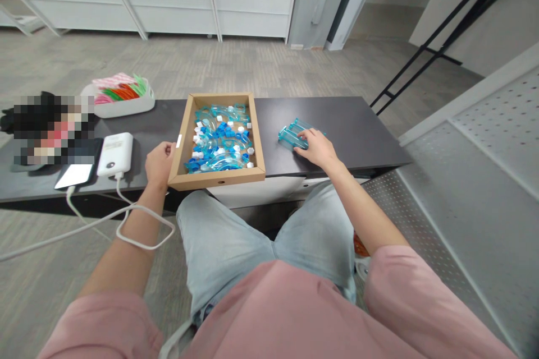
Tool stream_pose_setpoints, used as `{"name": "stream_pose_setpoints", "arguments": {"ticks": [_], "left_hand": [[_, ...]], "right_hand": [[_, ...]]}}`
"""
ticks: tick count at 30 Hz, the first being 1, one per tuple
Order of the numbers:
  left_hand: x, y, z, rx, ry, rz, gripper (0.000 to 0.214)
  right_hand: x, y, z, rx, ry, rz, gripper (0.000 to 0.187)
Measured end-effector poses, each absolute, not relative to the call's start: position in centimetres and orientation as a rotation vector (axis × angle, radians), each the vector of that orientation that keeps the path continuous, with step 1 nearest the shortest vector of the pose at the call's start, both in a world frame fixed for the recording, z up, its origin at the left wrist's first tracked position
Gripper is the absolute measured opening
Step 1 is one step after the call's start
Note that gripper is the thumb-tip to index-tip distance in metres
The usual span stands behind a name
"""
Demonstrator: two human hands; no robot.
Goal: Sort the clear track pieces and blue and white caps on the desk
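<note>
On the dark counter (357, 129) a cardboard tray (181, 148) sits at the near edge, still heaped with clear blue curved pieces (221, 160) and small blue and white blocks (250, 151), so by the look of it most of the sorting is left; only one clear blue piece (290, 133) lies out, right of the tray. The right hand (316, 147) rests flat on that piece, fingers loosely spread, and the left hand (159, 162) curls against the tray's left wall. Far left, a white bin (122, 105) holds coloured strips (120, 90)

Tan cardboard box (217, 179), blue and white pieces (219, 143) inside. Clear blue plastic piece (291, 133) on dark grey table (362, 134). White power bank (115, 153), white cable (126, 219).
</note>
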State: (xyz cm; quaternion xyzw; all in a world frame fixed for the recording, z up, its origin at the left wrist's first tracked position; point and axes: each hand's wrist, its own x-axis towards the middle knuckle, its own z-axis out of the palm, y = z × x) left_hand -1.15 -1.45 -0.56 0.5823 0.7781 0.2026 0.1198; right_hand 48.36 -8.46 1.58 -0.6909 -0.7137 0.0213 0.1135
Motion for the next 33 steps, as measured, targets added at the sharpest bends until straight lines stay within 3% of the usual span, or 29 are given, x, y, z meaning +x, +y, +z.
{"name": "stream_pose_setpoints", "arguments": {"ticks": [16, 26, 33], "left_hand": [[-1.1, -1.4, -0.7, 1.687, 2.270, 0.651, 0.030], [-1.0, -1.5, -0.7, 1.678, 2.227, 0.704, 0.028], [-0.9, -1.4, -0.9, 1.679, 2.219, 0.726, 0.029]], "right_hand": [[48.2, -8.0, 2.4, -2.058, -2.219, 0.039, 0.038], [51.1, -6.3, 0.5, -1.849, -1.877, 0.505, 0.038], [49.5, -5.4, 1.8, -1.580, -1.576, 0.622, 0.048]]}}
